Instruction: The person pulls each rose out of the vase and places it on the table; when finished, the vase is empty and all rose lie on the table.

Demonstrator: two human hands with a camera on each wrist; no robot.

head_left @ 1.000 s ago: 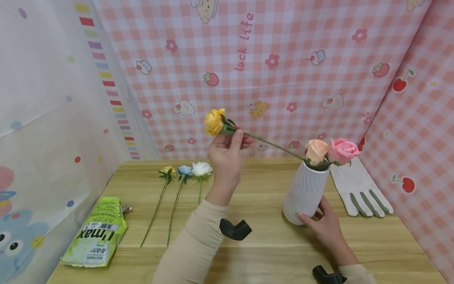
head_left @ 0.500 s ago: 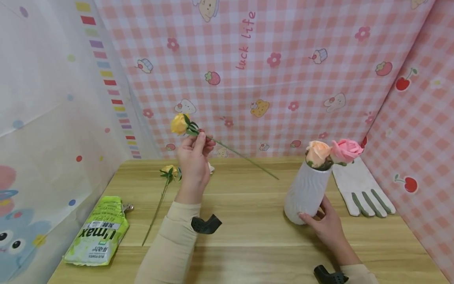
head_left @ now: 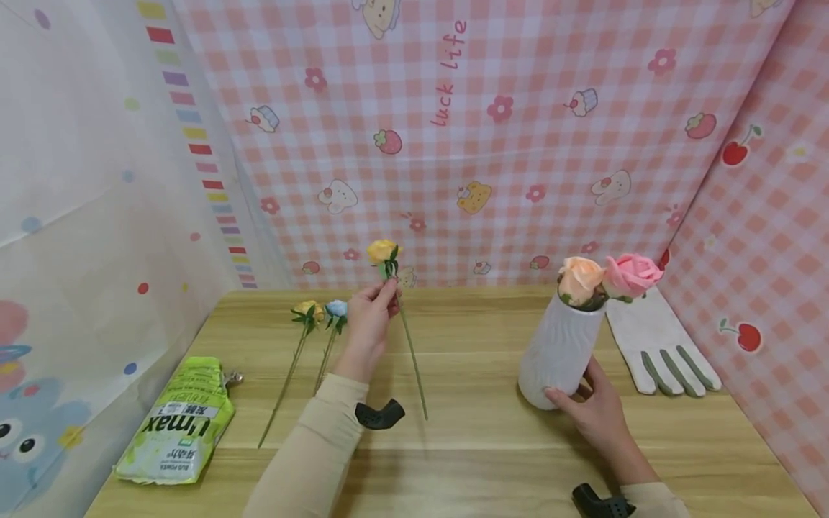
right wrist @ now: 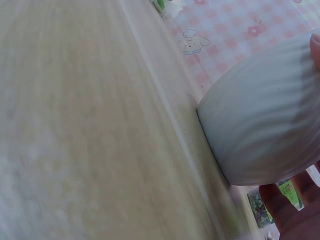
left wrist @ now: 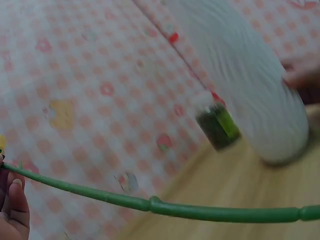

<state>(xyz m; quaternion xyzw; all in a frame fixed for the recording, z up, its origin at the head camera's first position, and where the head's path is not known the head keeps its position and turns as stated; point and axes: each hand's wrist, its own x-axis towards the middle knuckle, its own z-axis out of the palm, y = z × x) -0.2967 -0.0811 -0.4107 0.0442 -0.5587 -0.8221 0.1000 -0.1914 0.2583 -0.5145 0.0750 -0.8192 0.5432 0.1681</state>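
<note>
My left hand [head_left: 372, 316] pinches a yellow rose [head_left: 383, 252] by its green stem, just below the bloom. The stem [left wrist: 210, 207] slants down over the table in the head view and crosses the left wrist view. With my right hand [head_left: 599, 414] I grip the base of a ribbed white vase [head_left: 560, 352], thumb on the near side; the vase leans right. A peach rose [head_left: 581, 279] and a pink rose [head_left: 631, 276] stand in it. Near my left forearm lie another yellow flower [head_left: 308, 314] and a blue flower [head_left: 337, 309], partly hidden.
A green-and-white Umax packet [head_left: 178, 421] lies at the table's left. A white glove with green-striped fingers [head_left: 657, 345] lies right of the vase. Behind the vase, a container with a green label [left wrist: 217, 125] shows. A white flower [right wrist: 172, 7] peeks into the right wrist view.
My left hand has moved left and down with the yellow rose; its stem tip swung from the vase rim to point down over the table. My right hand stays on the vase.
</note>
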